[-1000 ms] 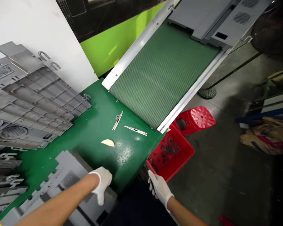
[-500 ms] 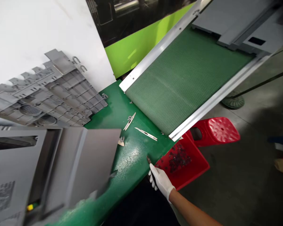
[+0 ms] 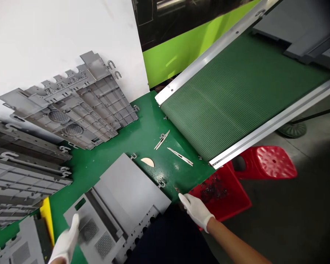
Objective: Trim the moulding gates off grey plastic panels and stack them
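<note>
My left hand (image 3: 67, 238), in a white glove, is at the lower left against the edge of a grey plastic panel (image 3: 132, 187), thumb on top and the other fingers hidden. The panel lies on the green table (image 3: 99, 156), its grilles towards me. My right hand (image 3: 195, 209), also gloved, is closed around a small pair of pliers (image 3: 176, 189), of which only the tip shows, just right of the panel. Curled grey hooks (image 3: 161, 183) stick out at the panel's corners. Two slim metal knives (image 3: 180, 156) and a pale half-round piece (image 3: 147, 162) lie beyond it.
More grey panels (image 3: 99, 99) stand at the left by a white board (image 3: 57, 33). A green conveyor (image 3: 222, 95) slopes up to the right. Beneath its end are a red bin (image 3: 236, 207) with small dark bits and a red stool (image 3: 276, 163).
The grey panel, raised and blurred at the left before, now lies flat on the table in front of me. My left hand has come into view. The view has shifted left.
</note>
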`<act>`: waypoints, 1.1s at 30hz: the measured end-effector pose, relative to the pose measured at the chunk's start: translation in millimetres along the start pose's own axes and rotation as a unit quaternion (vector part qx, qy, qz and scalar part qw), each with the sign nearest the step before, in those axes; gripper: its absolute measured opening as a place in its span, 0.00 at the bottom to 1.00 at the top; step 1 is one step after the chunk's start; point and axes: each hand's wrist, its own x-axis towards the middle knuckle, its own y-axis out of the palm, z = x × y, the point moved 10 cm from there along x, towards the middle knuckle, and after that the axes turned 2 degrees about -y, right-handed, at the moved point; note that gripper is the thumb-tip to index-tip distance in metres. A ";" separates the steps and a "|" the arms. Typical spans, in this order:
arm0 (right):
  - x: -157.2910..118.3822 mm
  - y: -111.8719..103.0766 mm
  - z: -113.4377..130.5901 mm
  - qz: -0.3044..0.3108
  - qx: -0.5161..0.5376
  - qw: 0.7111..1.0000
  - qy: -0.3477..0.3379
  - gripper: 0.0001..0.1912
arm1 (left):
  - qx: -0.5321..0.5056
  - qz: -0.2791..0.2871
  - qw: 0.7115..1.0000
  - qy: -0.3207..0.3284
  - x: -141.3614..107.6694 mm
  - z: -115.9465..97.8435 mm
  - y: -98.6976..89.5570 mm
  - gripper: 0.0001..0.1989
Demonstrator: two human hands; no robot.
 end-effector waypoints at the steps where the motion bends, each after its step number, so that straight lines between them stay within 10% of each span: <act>1: 1.6 1.2 8.5 -0.001 -0.047 0.999 -0.022 0.27 | 0.035 0.013 0.999 0.036 -5.7 -16.8 9.7 0.30; 5: 9.3 14.0 23.6 0.024 -0.163 0.986 -0.042 0.27 | 0.041 0.079 0.946 0.311 -81.9 -145.5 63.9 0.25; 8: 14.7 23.2 29.0 0.047 -0.192 0.979 -0.049 0.30 | 0.081 0.269 0.782 0.557 -187.9 -235.1 143.0 0.23; 11: 19.1 28.5 32.8 0.065 -0.208 0.974 -0.053 0.32 | 0.231 0.394 0.641 0.617 -241.5 -252.8 214.5 0.21; 13: 21.8 29.6 34.4 0.070 -0.214 0.973 -0.054 0.33 | 0.323 0.427 0.605 0.589 -240.5 -246.0 245.0 0.23; 33: 31.6 37.0 35.5 0.102 -0.273 0.952 -0.087 0.35 | 0.337 0.465 0.625 0.528 -225.0 -242.1 262.9 0.23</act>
